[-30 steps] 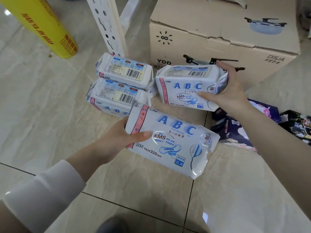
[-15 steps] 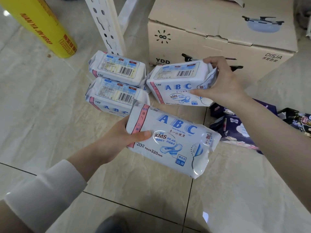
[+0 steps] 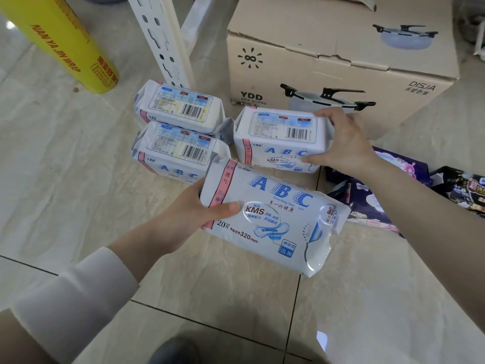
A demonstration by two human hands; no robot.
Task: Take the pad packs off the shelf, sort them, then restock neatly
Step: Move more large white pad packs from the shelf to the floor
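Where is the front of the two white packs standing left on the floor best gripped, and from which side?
Probably from above: span the front pack across its barcode top, thumb on the ABC face. It stands on its long edge with the rear pack close behind, so top and front are free.

Wrap roll (image 3: 63, 40): far left on the floor (image 3: 65, 166), well apart from the packs.
Shelf upright (image 3: 162, 40): between the wrap roll and the box (image 3: 341, 48).
Box: back right, on the floor.
Rear pack (image 3: 181, 107): at the foot of the shelf upright.
Front pack (image 3: 178, 151): just before the rear pack, touching it.
Third pack (image 3: 278, 137): just right of those two, before the box; right hand (image 3: 343, 143) grips its right end.
Held pack (image 3: 273, 216): nearest, above the floor, left hand (image 3: 194, 208) at its left end.
Other packs (image 3: 367, 198): on the floor, right of the third pack.
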